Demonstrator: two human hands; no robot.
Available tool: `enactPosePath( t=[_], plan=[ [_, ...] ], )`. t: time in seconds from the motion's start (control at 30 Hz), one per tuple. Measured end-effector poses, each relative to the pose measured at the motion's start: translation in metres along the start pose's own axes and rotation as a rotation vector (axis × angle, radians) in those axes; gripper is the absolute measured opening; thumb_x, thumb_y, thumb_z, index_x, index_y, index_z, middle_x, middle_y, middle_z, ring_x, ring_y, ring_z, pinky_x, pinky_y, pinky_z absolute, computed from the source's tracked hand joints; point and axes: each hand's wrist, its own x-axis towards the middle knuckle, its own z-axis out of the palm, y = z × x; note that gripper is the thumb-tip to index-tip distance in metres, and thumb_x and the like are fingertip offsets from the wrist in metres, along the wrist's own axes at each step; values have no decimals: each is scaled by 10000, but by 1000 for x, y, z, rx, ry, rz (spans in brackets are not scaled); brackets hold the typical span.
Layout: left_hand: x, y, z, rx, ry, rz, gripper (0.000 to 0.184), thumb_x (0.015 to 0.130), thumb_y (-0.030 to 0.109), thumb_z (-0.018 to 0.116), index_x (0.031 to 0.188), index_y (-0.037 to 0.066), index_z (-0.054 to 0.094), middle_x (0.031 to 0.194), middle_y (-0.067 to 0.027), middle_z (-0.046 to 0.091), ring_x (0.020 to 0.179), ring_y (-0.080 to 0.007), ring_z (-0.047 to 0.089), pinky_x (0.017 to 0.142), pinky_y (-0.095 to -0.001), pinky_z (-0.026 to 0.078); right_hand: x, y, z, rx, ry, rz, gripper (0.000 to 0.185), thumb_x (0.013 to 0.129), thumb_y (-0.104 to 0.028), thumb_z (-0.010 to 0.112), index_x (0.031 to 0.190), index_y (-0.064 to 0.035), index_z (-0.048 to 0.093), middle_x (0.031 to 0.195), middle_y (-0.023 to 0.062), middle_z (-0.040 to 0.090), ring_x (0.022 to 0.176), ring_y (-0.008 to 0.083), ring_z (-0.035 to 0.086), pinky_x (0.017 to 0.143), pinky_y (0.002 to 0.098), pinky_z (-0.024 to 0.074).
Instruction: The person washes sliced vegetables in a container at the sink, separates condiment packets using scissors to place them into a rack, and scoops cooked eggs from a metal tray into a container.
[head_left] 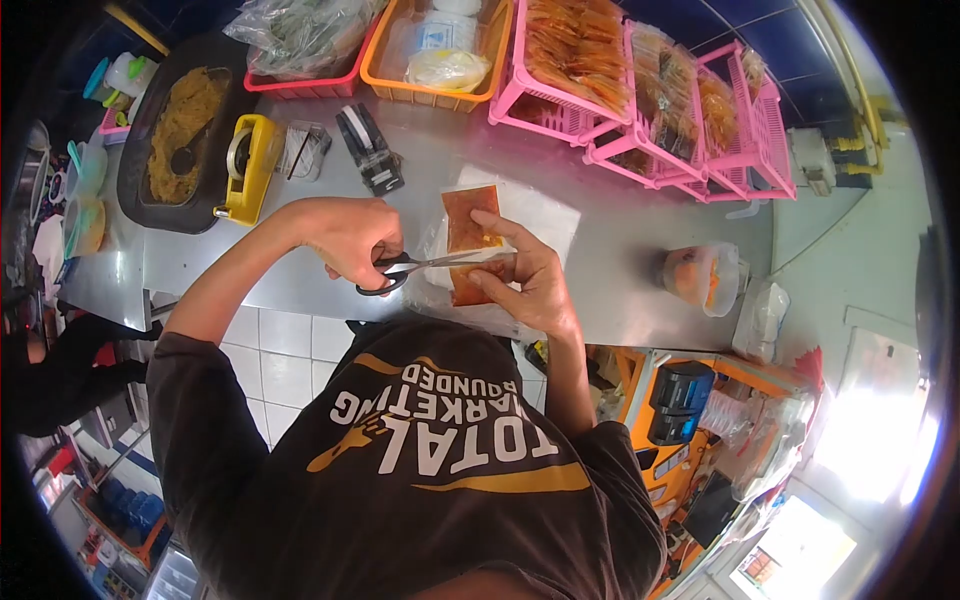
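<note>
My left hand (350, 240) is closed around the handles of a pair of scissors (430, 263), their blades pointing right. Those blades lie across the seam between two joined clear sachets (466, 212) filled with orange-red sauce. My right hand (535, 275) pinches the sachets from the right, thumb on the lower one and fingers near the upper one. Beneath them, a white sheet (550, 215) and clear plastic rest on the steel counter (610, 300).
Pink baskets (640, 150) of filled sachets stand at the back right. An orange basket (480, 100), a black device (370, 150), a yellow tape dispenser (248, 165) and a dark tray (215, 170) of brown food stand behind and left. A plastic tub (700, 280) sits right.
</note>
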Motion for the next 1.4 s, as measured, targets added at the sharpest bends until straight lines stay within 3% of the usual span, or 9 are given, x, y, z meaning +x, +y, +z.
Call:
enactPosePath(
  t=[0.07, 0.13, 0.27, 0.33, 0.37, 0.67, 1.2, 1.3, 1.4],
  plan=[
    [0, 2, -1, -20, -14, -8, 283, 743, 210, 760, 643, -14, 617, 553, -96, 630, 488, -185, 591, 497, -344, 424, 0, 0, -1, 4, 0, -3, 634, 862, 170, 648, 1451, 49, 450, 1418, 136, 550, 919, 105, 667, 675, 200, 529],
    [-2, 4, -1, -26, -18, -11, 283, 748, 205, 755, 639, -13, 612, 551, -95, 629, 484, -182, 591, 494, -343, 424, 0, 1, -4, 3, -30, 26, 619, 875, 129, 645, 1455, 38, 452, 1468, 139, 518, 1022, 150, 681, 802, 245, 577],
    [-3, 9, -3, -43, -23, -16, 283, 766, 186, 735, 621, -7, 588, 541, -89, 626, 471, -173, 590, 486, -337, 423, 0, -1, -4, 12, -42, 59, 618, 874, 130, 646, 1454, 43, 451, 1466, 143, 517, 1022, 152, 681, 801, 247, 577],
    [-6, 15, -5, -66, -25, -35, 281, 771, 180, 727, 616, -4, 582, 537, -88, 624, 464, -173, 590, 483, -334, 423, 0, -1, -2, 9, 0, 13, 639, 864, 174, 643, 1457, 50, 442, 1399, 131, 565, 930, 104, 670, 672, 191, 521],
    [-7, 17, -5, -89, -29, -53, 280, 776, 173, 719, 610, -1, 575, 532, -88, 621, 456, -174, 590, 480, -331, 424, -1, -3, -2, 10, -2, 13, 639, 864, 174, 643, 1457, 50, 442, 1399, 131, 565, 930, 104, 670, 672, 191, 521],
    [-3, 11, -1, -60, -2, -12, 237, 747, 141, 697, 607, -6, 575, 523, -95, 608, 454, -176, 582, 481, -337, 420, 0, -8, -2, -33, -54, 19, 637, 870, 170, 640, 1462, 61, 429, 1457, 140, 516, 1006, 132, 677, 721, 214, 547],
    [7, -3, 5, -50, 56, 95, 234, 704, 147, 706, 597, -5, 563, 535, -135, 594, 475, -246, 571, 497, -381, 416, 2, -22, 1, -130, -75, 13, 631, 867, 128, 670, 1455, 17, 469, 1355, 135, 607, 1047, 149, 675, 820, 267, 585],
    [24, -16, 14, 132, 102, 340, 221, 715, 175, 702, 604, 28, 580, 534, -126, 559, 486, -270, 539, 492, -417, 402, 0, -30, 3, -289, -58, -2, 602, 868, 100, 679, 1434, -28, 520, 1341, 137, 628, 1086, 178, 666, 870, 308, 600],
    [34, -22, 18, 85, 33, 339, 298, 768, 246, 679, 604, 13, 595, 520, -97, 593, 478, -226, 590, 490, -405, 458, 0, -24, 9, -193, -17, -16, 606, 859, 119, 673, 1431, -1, 512, 1356, 161, 611, 1140, 221, 645, 890, 350, 603]
  ],
)
